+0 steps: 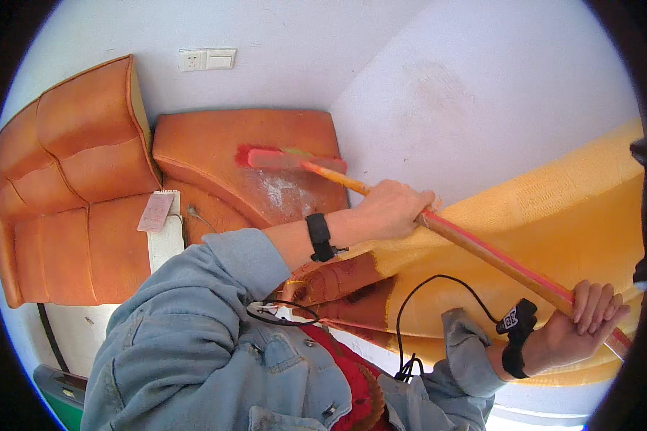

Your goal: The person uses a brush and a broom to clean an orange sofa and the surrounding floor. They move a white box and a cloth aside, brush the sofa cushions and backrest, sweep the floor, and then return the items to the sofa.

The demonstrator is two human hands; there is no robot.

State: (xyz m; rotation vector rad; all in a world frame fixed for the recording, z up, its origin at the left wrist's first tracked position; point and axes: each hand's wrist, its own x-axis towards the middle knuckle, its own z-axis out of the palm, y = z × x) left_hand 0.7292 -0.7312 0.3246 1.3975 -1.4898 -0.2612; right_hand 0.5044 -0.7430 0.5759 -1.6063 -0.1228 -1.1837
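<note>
Both my hands grip the long handle (496, 256) of a broom with a red and green head (277, 159). My left hand (401, 207) closes around the handle nearer the head. Farther back, toward the right rim, my right hand (598, 310) wraps the handle. The slightly blurred broom head lies across my view of the orange sofa's corner section (210, 129). I cannot tell whether its bristles touch the upholstery. Just below the head, a whitish worn or dusty patch (285, 194) marks the sofa.
A yellow curtain (517, 215) spreads behind the handle at right. The white wall (302, 54) carries a socket and switch plate (207, 60). Left of my arm are another sofa section (81, 178) and a pink flat object (156, 212). Black cables (401, 318) hang near my chest.
</note>
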